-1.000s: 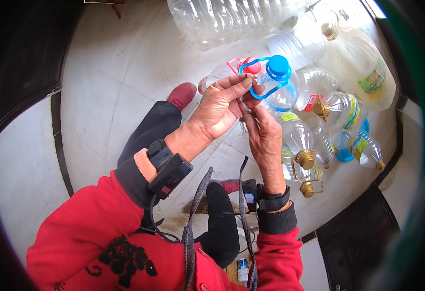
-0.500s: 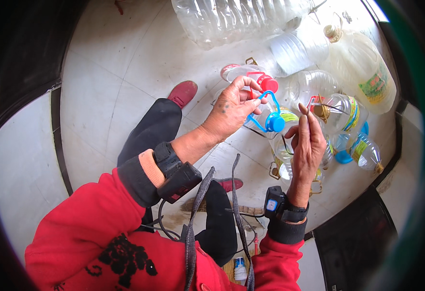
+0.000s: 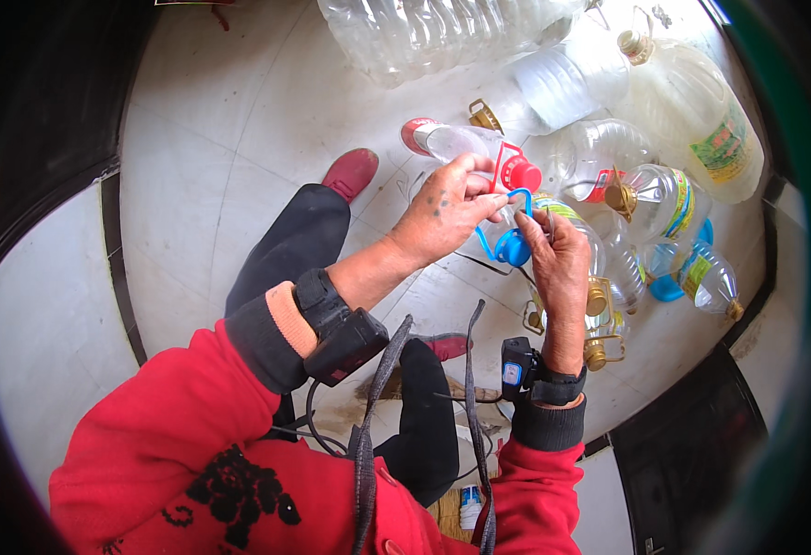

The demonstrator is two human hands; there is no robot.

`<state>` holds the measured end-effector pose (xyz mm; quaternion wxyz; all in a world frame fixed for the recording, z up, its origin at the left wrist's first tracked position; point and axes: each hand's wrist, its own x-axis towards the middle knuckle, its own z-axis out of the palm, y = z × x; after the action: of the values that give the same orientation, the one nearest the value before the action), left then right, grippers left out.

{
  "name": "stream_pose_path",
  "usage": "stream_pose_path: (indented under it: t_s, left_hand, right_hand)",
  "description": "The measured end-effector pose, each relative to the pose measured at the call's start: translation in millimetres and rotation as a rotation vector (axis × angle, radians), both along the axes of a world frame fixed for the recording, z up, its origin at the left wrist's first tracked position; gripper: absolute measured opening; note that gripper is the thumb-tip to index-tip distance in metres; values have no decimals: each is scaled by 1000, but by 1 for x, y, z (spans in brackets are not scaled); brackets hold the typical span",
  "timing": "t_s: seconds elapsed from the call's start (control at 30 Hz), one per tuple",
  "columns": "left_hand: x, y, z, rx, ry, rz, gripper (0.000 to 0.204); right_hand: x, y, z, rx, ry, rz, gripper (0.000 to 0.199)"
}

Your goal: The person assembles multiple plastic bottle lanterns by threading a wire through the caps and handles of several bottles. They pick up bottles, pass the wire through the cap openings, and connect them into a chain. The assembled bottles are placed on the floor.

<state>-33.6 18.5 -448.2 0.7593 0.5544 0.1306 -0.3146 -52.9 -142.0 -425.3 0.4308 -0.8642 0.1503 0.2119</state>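
My left hand is closed on the looped carry handles of clear plastic bottles. One is the blue handle below a blue cap; a red handle with its red cap sits just above, against the fingers. My right hand is pinched close beside the blue handle, with a thin cord between thumb and fingers. Part of a dark cord shows below the blue cap. The clear bottle with a red base lies behind the left fingers. Hands hide much of the blue-capped bottle.
Several clear bottles lie to the right, including a gold-capped one and a small one. Larger jugs lie farther off, beside a big ribbed container. My red shoe rests on the pale tiled floor. A dark door stands lower right.
My right hand has moved left and down to the blue handle, bringing its fingers close to the left ones. The red cap has shifted slightly right and the blue cap slightly left.
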Motion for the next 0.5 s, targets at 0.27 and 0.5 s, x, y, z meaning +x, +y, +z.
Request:
stream_pose_path:
  t_s: [0.27,0.5]
  left_hand:
    - [-2,-4,-3,9,-52,-3,25]
    - [-3,-3,-6,284,-280,-79,22]
  right_hand:
    - [6,-5,-4,-13,-153,40,18]
    - [18,-4,7,-8,-155,-17,21]
